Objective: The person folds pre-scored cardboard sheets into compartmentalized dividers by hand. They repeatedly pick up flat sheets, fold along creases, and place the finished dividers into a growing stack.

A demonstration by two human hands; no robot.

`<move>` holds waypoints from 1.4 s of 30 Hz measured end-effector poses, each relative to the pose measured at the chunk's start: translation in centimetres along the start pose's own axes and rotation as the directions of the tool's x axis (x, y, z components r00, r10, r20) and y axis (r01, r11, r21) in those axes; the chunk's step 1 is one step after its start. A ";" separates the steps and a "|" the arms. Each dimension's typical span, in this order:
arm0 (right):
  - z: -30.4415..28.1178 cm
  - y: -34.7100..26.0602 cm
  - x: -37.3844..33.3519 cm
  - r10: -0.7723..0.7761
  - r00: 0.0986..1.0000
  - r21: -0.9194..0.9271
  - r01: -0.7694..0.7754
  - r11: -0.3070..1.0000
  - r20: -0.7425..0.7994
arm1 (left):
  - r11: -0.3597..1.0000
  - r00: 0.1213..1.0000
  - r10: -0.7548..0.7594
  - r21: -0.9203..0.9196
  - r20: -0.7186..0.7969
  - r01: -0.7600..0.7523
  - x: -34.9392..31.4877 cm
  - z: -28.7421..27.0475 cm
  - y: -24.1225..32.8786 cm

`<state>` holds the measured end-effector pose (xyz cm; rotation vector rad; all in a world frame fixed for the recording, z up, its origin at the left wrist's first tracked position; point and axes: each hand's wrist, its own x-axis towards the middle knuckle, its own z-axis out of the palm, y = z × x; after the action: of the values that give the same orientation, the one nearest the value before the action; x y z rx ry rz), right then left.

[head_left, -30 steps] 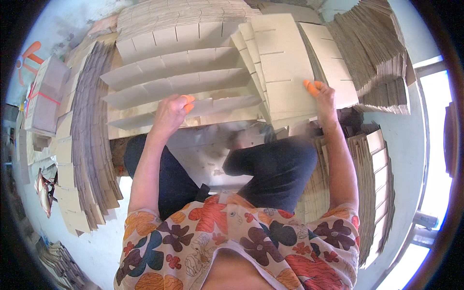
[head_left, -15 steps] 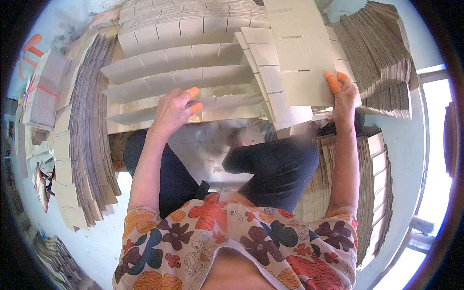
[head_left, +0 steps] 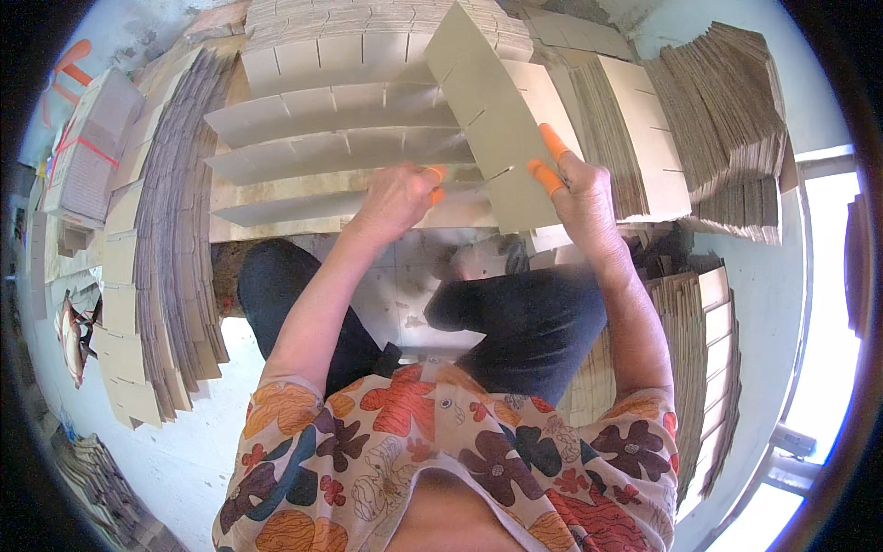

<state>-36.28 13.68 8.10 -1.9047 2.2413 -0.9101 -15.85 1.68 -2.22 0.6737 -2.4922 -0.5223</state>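
Note:
A flat, slotted cardboard strip slants upward in my right hand, its orange-capped thumb and finger pinching the right edge. Several other slotted strips stand on edge in rows across the wooden board to the left. My left hand, also with orange finger caps, is closed at the top edge of the nearest standing strip. Its capped fingertips straddle that edge, close to the left side of the held strip. The lower end of the held strip overlaps the right ends of the rows.
A stack of slotted strips lies right of my right hand, with a taller cardboard pile beyond. More stacked strips run along the left. A box with a red band sits far left. Bundled cardboard stands by my right leg.
My right hand has moved left with the strip, which is now tilted over the row ends, uncovering the stack on the right. My left hand has slid right along the nearest standing strip.

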 end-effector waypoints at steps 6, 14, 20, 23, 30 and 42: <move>1.3 0.1 0.3 -0.021 0.997 0.069 0.016 0.997 0.069 | 1.000 1.000 -0.011 -0.010 -0.015 0.011 0.1 1.4 -0.6; 3.9 1.5 1.6 -0.029 0.982 0.024 0.025 0.999 0.185 | 1.000 0.999 -0.013 -0.026 -0.047 0.012 0.8 2.1 -0.9; 4.8 2.4 2.1 -0.136 0.940 -0.108 0.178 0.978 0.313 | 0.999 0.997 -0.031 -0.020 -0.066 0.030 1.2 2.7 -1.1; 5.2 1.1 2.0 -0.069 0.886 -0.279 0.217 0.936 0.459 | 1.000 0.998 -0.013 -0.018 -0.064 0.012 1.3 2.7 -1.5; 4.7 0.0 1.3 -0.024 0.899 -0.355 0.197 0.914 0.437 | 0.998 0.998 -0.065 0.014 -0.023 0.065 1.3 2.1 -0.5; -1.3 12.4 1.3 0.577 0.810 -0.161 -0.559 0.813 0.103 | 0.999 0.984 0.016 0.046 -0.180 -0.008 -1.8 -1.7 -1.0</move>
<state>-48.00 13.78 3.76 -1.1390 2.5851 -0.5240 -13.19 1.47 -2.02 0.6913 -2.3426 -0.3833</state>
